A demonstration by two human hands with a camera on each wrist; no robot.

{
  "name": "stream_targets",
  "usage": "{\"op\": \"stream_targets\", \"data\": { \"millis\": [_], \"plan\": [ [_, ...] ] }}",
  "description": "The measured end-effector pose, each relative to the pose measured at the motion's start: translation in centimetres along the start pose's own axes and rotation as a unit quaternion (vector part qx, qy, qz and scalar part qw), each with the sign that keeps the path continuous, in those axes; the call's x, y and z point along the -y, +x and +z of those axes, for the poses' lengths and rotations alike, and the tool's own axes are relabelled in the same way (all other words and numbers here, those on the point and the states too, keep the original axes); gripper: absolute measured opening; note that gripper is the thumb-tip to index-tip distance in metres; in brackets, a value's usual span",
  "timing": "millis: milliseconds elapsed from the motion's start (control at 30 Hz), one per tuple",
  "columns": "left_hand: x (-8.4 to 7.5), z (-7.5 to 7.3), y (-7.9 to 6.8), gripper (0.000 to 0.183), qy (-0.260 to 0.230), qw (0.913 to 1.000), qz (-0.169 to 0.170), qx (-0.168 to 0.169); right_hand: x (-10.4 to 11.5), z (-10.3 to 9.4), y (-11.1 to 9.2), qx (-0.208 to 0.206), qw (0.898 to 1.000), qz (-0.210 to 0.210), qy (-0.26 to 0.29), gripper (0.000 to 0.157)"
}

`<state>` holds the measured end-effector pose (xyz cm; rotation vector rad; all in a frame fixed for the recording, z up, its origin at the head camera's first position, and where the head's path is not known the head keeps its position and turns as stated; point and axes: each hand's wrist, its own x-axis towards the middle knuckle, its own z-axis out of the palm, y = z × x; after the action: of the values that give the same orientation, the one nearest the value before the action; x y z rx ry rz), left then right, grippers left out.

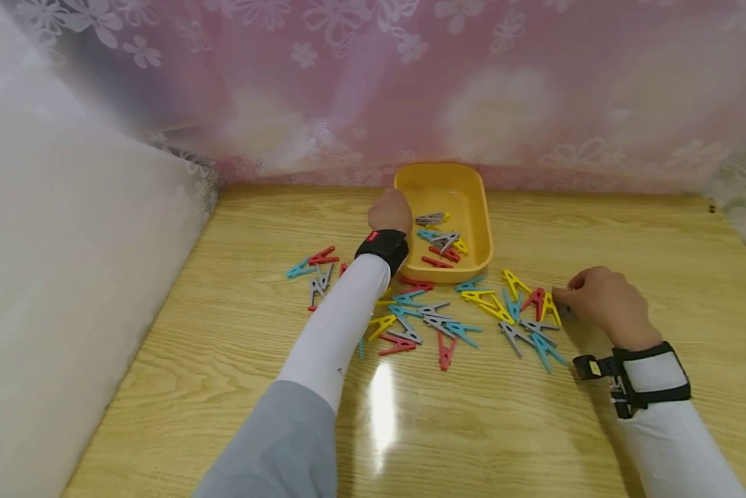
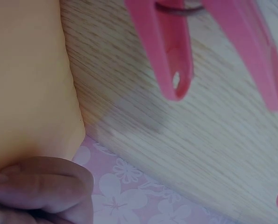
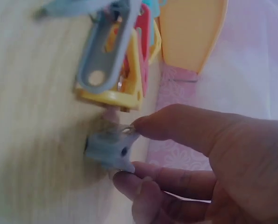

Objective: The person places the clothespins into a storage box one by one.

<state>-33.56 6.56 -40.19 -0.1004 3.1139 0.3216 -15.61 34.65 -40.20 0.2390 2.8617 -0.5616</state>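
Note:
My left hand (image 1: pixel 390 211) grips the left rim of a yellow plastic basket (image 1: pixel 486 238); in the left wrist view its curled fingers (image 2: pixel 45 186) lie against the basket wall (image 2: pixel 26 84), and the hold itself is partly hidden. Several clothespins, among them a grey one (image 1: pixel 431 218), lie inside the basket. On the right, my right hand (image 1: pixel 609 304) pinches a small grey clothespin (image 3: pixel 108 147) between thumb and fingers, low over the tabletop. Right beside it are a yellow clothespin (image 1: pixel 551 308) and a red clothespin (image 1: pixel 536 302).
Red, blue, grey and yellow clothespins lie scattered in front of the basket, such as a pink-red one (image 1: pixel 445 351) and a blue one (image 1: pixel 547 351). Others, including a red clothespin (image 1: pixel 323 256), lie left of my left forearm. A flowered pink cloth (image 1: pixel 360 90) hangs behind the wooden table (image 1: pixel 223 332).

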Motion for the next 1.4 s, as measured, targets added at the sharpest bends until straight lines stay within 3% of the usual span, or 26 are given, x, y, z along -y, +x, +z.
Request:
{"op": "stream_targets", "data": {
  "millis": [367,533,733,867,1133,1300,1400],
  "plan": [
    [0.0,0.3,0.4,0.032,-0.009,0.9999,-0.005,0.002,0.4,0.1,0.6,-0.008,1.000,-0.002,-0.018,0.044],
    [-0.1,0.2,0.3,0.031,-0.006,0.9999,-0.011,0.001,1.4,-0.8,0.8,-0.067,0.997,-0.041,-0.004,0.049],
    [-0.1,-0.1,0.1,0.030,-0.004,0.9999,-0.010,-0.003,6.3,-2.0,2.1,-0.182,0.975,-0.129,0.012,0.048],
    [-0.2,-0.1,0.1,0.030,-0.012,0.9998,-0.016,0.001,9.4,-1.5,3.3,-0.207,0.959,-0.192,0.018,0.042],
    [-0.4,0.0,0.2,0.030,-0.009,0.9998,-0.019,0.001,13.7,1.0,5.2,-0.151,0.950,-0.273,0.006,0.039],
    [-0.3,0.1,0.2,0.030,-0.008,0.9998,-0.021,0.000,14.7,2.2,5.8,-0.103,0.944,-0.313,-0.017,0.038],
    [-0.1,0.1,0.3,0.030,-0.009,0.9997,-0.021,-0.002,14.8,2.6,6.2,-0.095,0.940,-0.328,-0.015,0.038]
  ]
}}
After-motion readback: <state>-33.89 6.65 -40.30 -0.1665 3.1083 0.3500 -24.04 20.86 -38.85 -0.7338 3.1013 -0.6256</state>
